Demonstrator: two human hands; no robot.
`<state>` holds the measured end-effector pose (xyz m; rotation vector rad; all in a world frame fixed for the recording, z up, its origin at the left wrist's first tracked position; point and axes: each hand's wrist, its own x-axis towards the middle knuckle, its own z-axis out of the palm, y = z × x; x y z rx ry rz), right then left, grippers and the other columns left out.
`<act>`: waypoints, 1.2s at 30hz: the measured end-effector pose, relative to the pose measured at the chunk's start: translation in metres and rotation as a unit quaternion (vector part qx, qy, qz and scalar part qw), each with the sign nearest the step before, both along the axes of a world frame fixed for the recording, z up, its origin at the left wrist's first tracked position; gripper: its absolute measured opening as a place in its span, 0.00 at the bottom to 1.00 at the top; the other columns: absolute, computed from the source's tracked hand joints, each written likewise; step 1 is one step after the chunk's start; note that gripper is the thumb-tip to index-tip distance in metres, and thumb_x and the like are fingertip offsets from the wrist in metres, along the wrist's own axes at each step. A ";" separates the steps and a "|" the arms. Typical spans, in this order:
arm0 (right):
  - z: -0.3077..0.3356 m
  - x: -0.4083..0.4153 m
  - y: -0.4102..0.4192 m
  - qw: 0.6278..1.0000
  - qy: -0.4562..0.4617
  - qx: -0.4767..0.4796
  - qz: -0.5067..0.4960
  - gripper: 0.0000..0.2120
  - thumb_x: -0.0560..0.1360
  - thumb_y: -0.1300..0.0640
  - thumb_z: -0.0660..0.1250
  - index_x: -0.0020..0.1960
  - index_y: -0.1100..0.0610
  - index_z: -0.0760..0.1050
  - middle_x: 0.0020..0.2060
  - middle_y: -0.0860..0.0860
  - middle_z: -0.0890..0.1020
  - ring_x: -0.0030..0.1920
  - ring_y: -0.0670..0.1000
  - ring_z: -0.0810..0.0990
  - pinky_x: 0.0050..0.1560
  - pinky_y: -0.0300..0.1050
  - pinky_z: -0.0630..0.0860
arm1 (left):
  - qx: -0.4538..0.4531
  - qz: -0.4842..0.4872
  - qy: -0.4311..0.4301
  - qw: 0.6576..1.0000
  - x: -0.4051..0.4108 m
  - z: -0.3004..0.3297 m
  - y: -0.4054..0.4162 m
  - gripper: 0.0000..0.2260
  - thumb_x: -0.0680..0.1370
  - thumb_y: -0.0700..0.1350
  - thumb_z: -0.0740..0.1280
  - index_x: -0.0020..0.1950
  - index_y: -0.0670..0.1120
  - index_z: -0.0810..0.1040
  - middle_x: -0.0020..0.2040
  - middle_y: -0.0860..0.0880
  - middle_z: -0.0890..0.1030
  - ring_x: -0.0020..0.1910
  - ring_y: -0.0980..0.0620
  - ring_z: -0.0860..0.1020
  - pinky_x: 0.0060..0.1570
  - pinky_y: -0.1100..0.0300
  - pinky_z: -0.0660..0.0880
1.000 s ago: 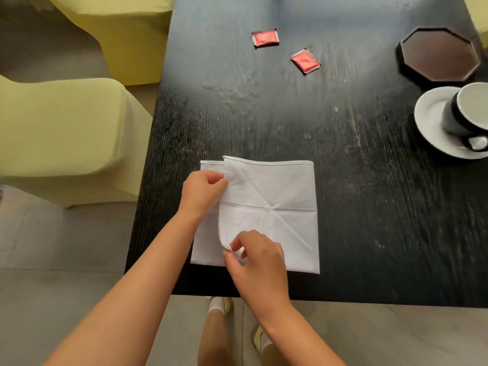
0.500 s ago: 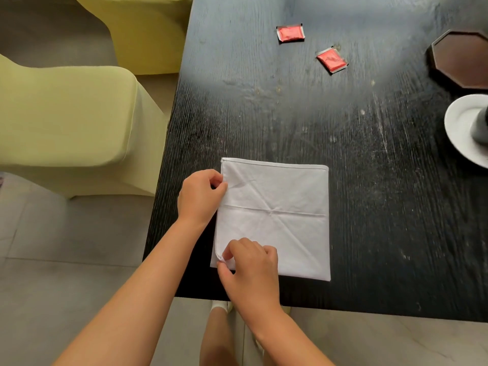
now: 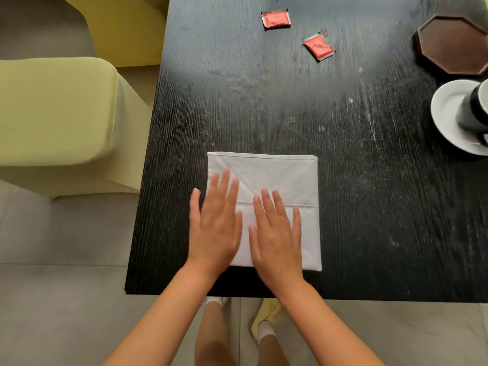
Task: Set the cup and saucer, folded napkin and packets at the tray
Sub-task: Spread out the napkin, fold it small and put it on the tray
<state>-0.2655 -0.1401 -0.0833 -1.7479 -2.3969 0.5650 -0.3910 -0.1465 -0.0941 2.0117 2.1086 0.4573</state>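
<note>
Napkin [image 3: 274, 180] at 6 o'clock, soft, limp cloth; my left hand [image 3: 215, 228] and right hand [image 3: 276, 233] flat, fingers spread, pressing it. Lift by pinching the folded edge. Packets [image 3: 276, 19] at 12, light. Cup [image 3: 475, 107], probably fragile, on saucer [image 3: 446, 114] at 2, tray [image 3: 454, 44] beyond.

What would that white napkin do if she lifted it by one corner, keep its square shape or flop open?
Probably flop. The napkin looks like thin cloth, lying flat under the left hand and right hand with soft creases, so it likely droops. The folded layers seem loose, nothing pinning them, so they may fall open. It looks light and could slide on the table.
</note>
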 end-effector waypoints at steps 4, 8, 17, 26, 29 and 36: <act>-0.020 0.014 0.009 0.993 -0.083 -0.035 0.069 0.27 0.79 0.49 0.46 0.75 0.56 0.48 0.75 0.51 0.49 0.76 0.53 0.47 0.73 0.54 0.39 | -0.078 -0.077 0.052 0.993 0.015 -0.016 -0.021 0.24 0.78 0.48 0.51 0.74 0.44 0.61 0.75 0.45 0.59 0.73 0.44 0.60 0.69 0.46 0.53; -0.023 0.042 0.015 0.988 -0.126 -0.007 0.087 0.30 0.76 0.45 0.49 0.74 0.58 0.54 0.74 0.53 0.60 0.73 0.53 0.56 0.70 0.56 0.49 | -0.116 -0.114 0.086 0.983 0.007 -0.023 -0.023 0.28 0.76 0.55 0.52 0.74 0.46 0.59 0.75 0.44 0.60 0.74 0.44 0.59 0.70 0.46 0.53; -0.011 0.111 0.040 0.977 -0.203 0.008 0.064 0.32 0.77 0.42 0.45 0.75 0.58 0.47 0.74 0.51 0.52 0.75 0.52 0.50 0.72 0.59 0.42 | -0.113 -0.061 0.083 0.988 -0.007 -0.014 -0.027 0.33 0.75 0.62 0.51 0.76 0.48 0.51 0.77 0.44 0.53 0.75 0.51 0.49 0.72 0.44 0.44; -0.028 0.054 0.085 0.985 -0.145 -0.013 0.089 0.30 0.79 0.45 0.48 0.75 0.55 0.41 0.77 0.49 0.45 0.76 0.48 0.41 0.72 0.52 0.32 | -0.103 -0.113 0.069 0.986 0.029 -0.020 0.062 0.27 0.76 0.57 0.48 0.74 0.49 0.60 0.75 0.45 0.60 0.74 0.43 0.59 0.70 0.39 0.50; -0.033 0.062 0.099 0.987 -0.130 0.009 0.094 0.31 0.79 0.44 0.50 0.76 0.54 0.43 0.77 0.49 0.47 0.76 0.47 0.45 0.73 0.51 0.36 | -0.099 -0.120 0.073 0.985 0.014 -0.029 0.068 0.30 0.75 0.60 0.47 0.75 0.49 0.56 0.76 0.45 0.56 0.75 0.46 0.53 0.71 0.45 0.48; -0.035 0.092 0.114 0.989 -0.142 0.032 0.028 0.32 0.76 0.43 0.42 0.76 0.55 0.45 0.77 0.50 0.49 0.76 0.48 0.46 0.73 0.58 0.39 | -0.111 -0.025 0.088 0.990 -0.030 -0.027 0.055 0.33 0.75 0.61 0.45 0.76 0.46 0.50 0.78 0.47 0.50 0.74 0.54 0.43 0.72 0.43 0.45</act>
